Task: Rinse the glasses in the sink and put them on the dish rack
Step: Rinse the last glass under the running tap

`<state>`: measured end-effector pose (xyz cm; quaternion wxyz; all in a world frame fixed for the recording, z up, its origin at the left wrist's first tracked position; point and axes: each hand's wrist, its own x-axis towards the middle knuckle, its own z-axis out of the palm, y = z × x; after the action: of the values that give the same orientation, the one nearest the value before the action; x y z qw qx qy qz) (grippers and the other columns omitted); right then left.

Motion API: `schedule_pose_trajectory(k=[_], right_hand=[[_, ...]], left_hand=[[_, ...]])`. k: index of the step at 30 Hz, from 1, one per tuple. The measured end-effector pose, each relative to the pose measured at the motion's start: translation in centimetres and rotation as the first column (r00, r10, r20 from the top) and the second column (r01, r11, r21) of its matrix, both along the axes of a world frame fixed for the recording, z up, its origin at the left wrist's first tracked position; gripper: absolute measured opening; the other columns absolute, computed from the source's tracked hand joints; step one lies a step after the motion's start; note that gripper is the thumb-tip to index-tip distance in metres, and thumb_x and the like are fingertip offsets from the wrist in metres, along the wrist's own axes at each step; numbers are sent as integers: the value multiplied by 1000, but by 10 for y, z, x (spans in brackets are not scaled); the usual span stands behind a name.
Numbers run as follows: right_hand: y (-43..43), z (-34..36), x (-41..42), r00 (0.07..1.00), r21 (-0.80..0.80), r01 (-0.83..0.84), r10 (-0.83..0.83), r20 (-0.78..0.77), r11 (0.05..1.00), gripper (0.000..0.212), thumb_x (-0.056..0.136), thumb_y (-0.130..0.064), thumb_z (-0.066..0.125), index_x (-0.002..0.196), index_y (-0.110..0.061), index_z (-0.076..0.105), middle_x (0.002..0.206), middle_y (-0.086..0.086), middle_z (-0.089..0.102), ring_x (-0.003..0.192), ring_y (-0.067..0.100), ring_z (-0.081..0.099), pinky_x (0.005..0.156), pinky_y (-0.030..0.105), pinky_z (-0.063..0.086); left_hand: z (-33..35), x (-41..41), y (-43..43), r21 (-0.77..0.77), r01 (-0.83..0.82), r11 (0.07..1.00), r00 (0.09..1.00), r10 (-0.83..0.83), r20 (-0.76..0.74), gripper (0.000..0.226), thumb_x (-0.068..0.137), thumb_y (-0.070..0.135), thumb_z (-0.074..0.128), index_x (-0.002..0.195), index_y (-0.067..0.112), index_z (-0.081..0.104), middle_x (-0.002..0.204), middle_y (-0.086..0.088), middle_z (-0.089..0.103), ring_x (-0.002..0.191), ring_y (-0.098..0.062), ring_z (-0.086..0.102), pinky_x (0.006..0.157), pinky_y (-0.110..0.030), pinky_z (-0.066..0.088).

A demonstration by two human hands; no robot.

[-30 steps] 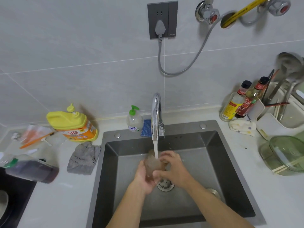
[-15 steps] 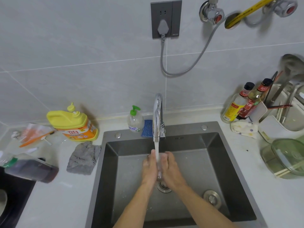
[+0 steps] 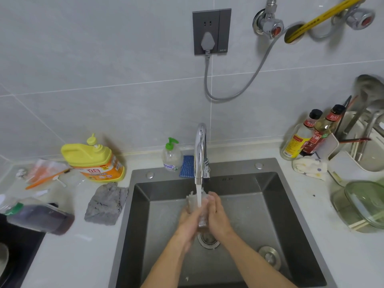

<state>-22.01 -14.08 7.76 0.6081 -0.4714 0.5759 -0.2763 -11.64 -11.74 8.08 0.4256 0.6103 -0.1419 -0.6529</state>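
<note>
Glass (image 3: 202,220): clasped between my left hand (image 3: 188,222) and right hand (image 3: 218,215), fingers curled round it, under the faucet (image 3: 200,150) stream, inside the sink (image 3: 166,190). Around: grey cloth (image 3: 106,202), yellow detergent jug (image 3: 95,161), soap pump bottle (image 3: 171,157).

home kitchen | steel sink (image 3: 276,190) | faucet (image 3: 200,150) | tiled wall (image 3: 104,69) | oil bottles (image 3: 315,138) | detergent jug (image 3: 93,161)
</note>
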Motion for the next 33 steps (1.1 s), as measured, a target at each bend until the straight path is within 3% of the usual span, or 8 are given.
schedule_pose_trajectory(k=[4, 11, 13, 16, 21, 24, 26, 33], right_hand=[[0, -11, 1, 971, 35, 38, -45, 235, 999, 48, 109, -25, 48, 153, -40, 37, 160, -7, 43, 141, 10, 47, 121, 34, 35], [0, -9, 4, 988, 28, -3, -1, 153, 1000, 95, 78, -42, 86, 155, -39, 31, 147, -8, 42, 133, 16, 51, 109, 38, 47], [-7, -10, 3, 989, 79, 53, -63, 137, 995, 75, 78, -43, 87, 138, -28, 44, 131, 2, 60, 111, 21, 68, 92, 37, 59], [-15, -13, 5, 984, 47, 179, -179, 5, 983, 54, 83, -58, 73, 99, -7, 65, 92, 7, 77, 81, 20, 75, 75, 36, 63], [-7, -14, -9, 988, -88, -54, 41, -148, 995, 51, 98, -59, 51, 82, -19, 77, 75, -5, 75, 68, 7, 67, 65, 20, 53], [-4, -18, -18, 956, -53, -283, 277, -98, 958, 9, 98, -32, 68, 101, -27, 75, 91, -11, 78, 81, -1, 71, 81, 25, 55], [-11, -23, -25, 942, -59, -314, 303, -147, 948, 30, 91, -16, 74, 118, -28, 70, 109, -14, 75, 100, 1, 69, 94, 28, 56], [-41, -3, -21, 890, -190, -299, 201, -409, 935, 47, 100, -10, 59, 146, -19, 54, 146, -5, 56, 134, 13, 52, 113, 24, 36]], left_hand=[[9, -3, -3, 39, -117, 992, 964, 123, -236, 52, 99, 56, 54, 123, 14, 74, 114, -11, 79, 94, -22, 79, 91, -42, 56], [12, -3, 4, 70, -131, 989, 950, 146, -278, 57, 104, 55, 46, 125, 8, 71, 117, -18, 77, 99, -28, 78, 86, -44, 58], [12, -2, 9, 67, -120, 990, 947, 135, -293, 54, 105, 51, 47, 125, 7, 70, 118, -20, 76, 96, -29, 78, 78, -44, 62], [8, 2, 15, 88, -143, 986, 926, 165, -339, 52, 100, 47, 60, 127, 4, 71, 123, -22, 74, 112, -33, 72, 105, -49, 55], [2, 11, 10, 33, -216, 976, 921, 215, -324, 43, 101, 36, 61, 125, 2, 72, 115, -23, 76, 93, -32, 76, 99, -52, 57], [-8, 13, 6, 60, -265, 962, 940, 271, -208, 50, 99, 44, 62, 126, 3, 70, 107, -22, 78, 81, -29, 77, 70, -40, 65], [-13, 13, 6, 78, -272, 959, 959, 277, -57, 51, 96, 49, 67, 125, 8, 66, 108, -18, 78, 83, -30, 77, 65, -38, 64], [-17, 21, -2, 24, -205, 978, 838, 163, 521, 65, 71, 32, 96, 116, 14, 53, 110, -6, 68, 93, -20, 66, 92, -36, 52]])
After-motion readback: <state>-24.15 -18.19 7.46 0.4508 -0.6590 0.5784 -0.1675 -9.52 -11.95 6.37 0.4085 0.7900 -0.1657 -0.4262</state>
